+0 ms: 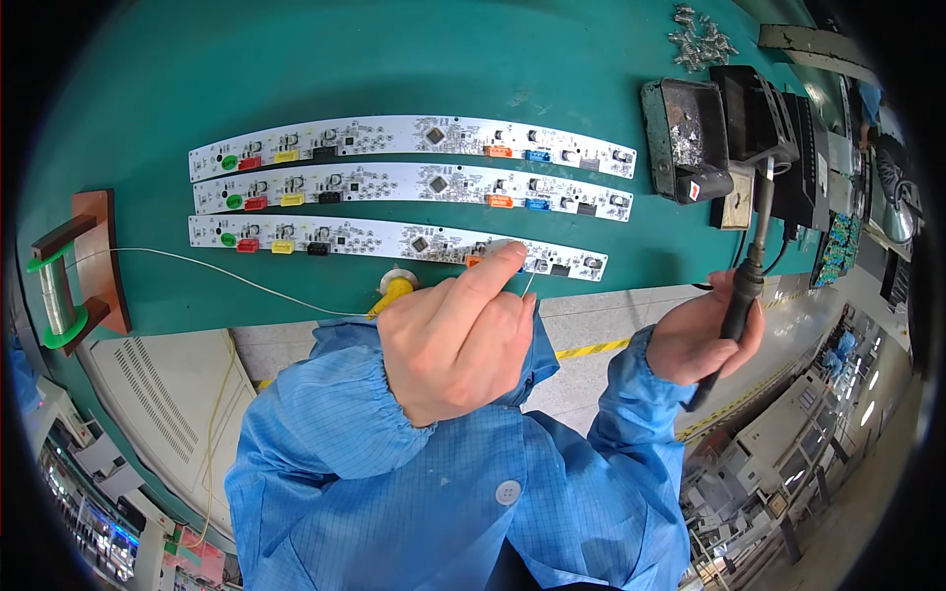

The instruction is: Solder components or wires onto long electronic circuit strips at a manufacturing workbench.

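Note:
Three long, slightly curved white circuit boards lie one behind another: the far board (384, 136), the middle board (384, 183) and the near board (374, 236). Coloured connectors sit along each. My left hand (458, 335) is closed on thin solder wire (227, 280), whose free end pokes out beside the near board. The left index fingertip rests over that board's right part, partly hiding an orange and a blue connector. In my right hand (705, 330) is a soldering iron (743, 300), gripped by its dark handle. Its metal shaft points away toward the black iron holder (751, 113).
A solder spool (54, 295) on a brown stand feeds the wire from the left. At the back right are a dark metal tray (687, 123) and a pile of small metal parts (702, 39). A yellow fitting (394, 292) sits at the front edge of the green table (414, 59).

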The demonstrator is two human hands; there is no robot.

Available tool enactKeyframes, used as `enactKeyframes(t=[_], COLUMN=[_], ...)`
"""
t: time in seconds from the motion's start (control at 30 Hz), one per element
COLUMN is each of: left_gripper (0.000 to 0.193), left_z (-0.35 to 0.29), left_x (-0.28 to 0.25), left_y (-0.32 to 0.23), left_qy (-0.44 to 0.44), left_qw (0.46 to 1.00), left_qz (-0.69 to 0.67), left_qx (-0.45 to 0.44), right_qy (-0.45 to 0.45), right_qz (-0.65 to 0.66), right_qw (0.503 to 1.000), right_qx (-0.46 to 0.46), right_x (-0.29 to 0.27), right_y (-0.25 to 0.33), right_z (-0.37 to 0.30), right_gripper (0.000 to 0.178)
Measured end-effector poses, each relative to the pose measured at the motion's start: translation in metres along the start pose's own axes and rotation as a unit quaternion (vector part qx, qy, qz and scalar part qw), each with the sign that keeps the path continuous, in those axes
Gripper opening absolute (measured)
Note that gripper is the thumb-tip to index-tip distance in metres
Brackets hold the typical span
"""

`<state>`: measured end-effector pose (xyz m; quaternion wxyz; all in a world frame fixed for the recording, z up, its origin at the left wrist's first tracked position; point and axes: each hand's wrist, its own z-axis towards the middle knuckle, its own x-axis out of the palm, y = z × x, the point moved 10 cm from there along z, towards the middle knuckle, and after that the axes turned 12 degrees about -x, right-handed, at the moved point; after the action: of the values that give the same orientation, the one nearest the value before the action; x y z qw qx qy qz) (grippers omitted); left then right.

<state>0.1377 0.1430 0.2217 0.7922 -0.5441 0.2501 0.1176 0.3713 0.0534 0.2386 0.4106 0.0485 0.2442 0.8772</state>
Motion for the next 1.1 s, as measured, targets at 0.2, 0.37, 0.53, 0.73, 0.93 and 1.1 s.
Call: enactKeyframes(t=[0.2,0.37,0.53,0.73,0.93,1.1], left_gripper=[0.014,0.023,0.022,0.031,0.018,0.018], left_z=[0.001,-0.006,0.001,0.021,0.038,0.054], left_x=[-0.004,-0.026,-0.018,-0.010,-0.049,-0.041], left_y=[-0.002,-0.027,-0.048,-0.038,0.016,0.026], left_qy=[-0.029,-0.066,-0.013,0.095,0.024,0.074], left_qw=[0.999,0.984,0.984,0.992,0.999,0.996], left_qz=[-0.011,-0.156,-0.153,-0.060,0.034,0.045], left_qx=[0.032,0.054,0.087,0.060,-0.022,0.005], right_qy=[0.157,0.115,0.149,0.175,0.313,0.292], right_qz=[-0.164,0.168,0.374,0.143,0.082,0.054], right_qw=[0.969,0.957,0.864,0.939,0.946,0.955], right_qx=[0.100,0.205,0.301,0.259,0.024,-0.002], right_x=[0.015,0.053,0.091,0.080,0.101,0.125], right_y=[-0.015,0.005,0.036,0.013,0.042,0.065], right_z=[-0.010,-0.006,-0.019,0.008,0.017,0.028], right_gripper=[0.047,0.054,0.063,0.052,0.049,0.015])
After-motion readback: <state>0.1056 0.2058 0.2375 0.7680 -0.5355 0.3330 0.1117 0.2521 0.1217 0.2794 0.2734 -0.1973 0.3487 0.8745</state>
